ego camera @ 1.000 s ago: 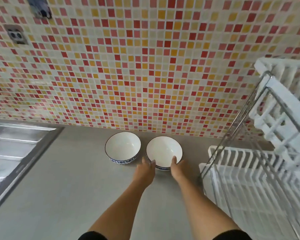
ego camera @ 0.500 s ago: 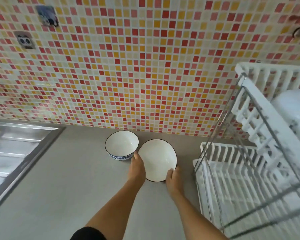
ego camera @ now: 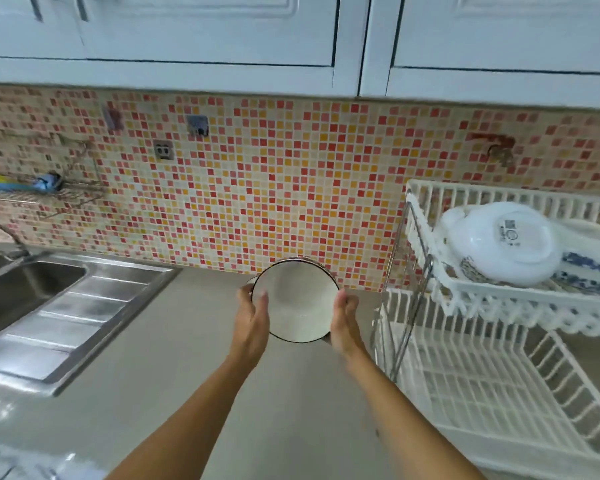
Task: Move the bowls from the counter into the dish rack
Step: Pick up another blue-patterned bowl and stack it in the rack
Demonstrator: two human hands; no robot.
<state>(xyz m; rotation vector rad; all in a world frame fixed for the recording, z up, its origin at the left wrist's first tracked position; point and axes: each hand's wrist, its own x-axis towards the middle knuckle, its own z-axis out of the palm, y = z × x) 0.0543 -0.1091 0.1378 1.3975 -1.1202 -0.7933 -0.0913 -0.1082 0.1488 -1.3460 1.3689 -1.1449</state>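
Two bare forearms, no sleeves in view, left hand (ego camera: 252,320) and right hand (ego camera: 345,323) without rings or gloves

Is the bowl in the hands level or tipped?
Tipped. The bowl, held between left hand and right hand, shows its whole empty inside toward the camera.

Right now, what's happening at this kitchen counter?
A person is lifting a white bowl with both hands, the left hand and right hand on opposite sides of its rim. It is tilted toward the camera, above the counter. The white dish rack stands to the right, dishes already on its upper tier.
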